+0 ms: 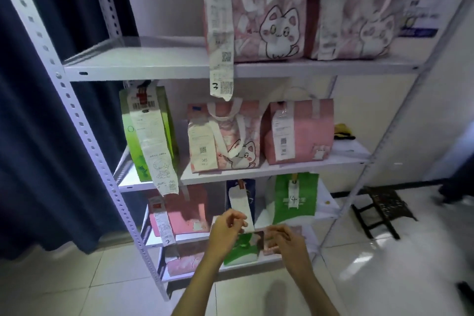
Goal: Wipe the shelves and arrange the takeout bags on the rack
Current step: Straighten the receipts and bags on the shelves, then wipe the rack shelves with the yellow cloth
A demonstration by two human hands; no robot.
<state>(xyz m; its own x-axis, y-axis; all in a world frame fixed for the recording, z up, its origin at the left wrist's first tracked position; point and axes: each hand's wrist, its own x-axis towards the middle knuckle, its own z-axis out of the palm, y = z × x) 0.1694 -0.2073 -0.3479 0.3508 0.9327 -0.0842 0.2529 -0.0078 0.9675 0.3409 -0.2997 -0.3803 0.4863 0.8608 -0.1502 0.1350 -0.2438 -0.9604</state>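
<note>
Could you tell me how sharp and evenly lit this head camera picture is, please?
Head view: wide-angle bending bows the rack's upright posts; the left hand and right hand are motion-blurred; glare washes the floor tiles at lower right; the dark curtain at left is underexposed; the middle-shelf bags stay fairly sharp.

The rack [84, 120] in front of me is white-painted metal, its uprights perforated, its shelves smooth with a dull sheen. The cat-print bags [272, 15] look like soft matt fabric, their receipts [220, 33] thin crinkled paper. The green bag [295, 200] looks matt too. The floor tiles [384, 269] are glossy, the curtain [38, 136] dark cloth.
</note>
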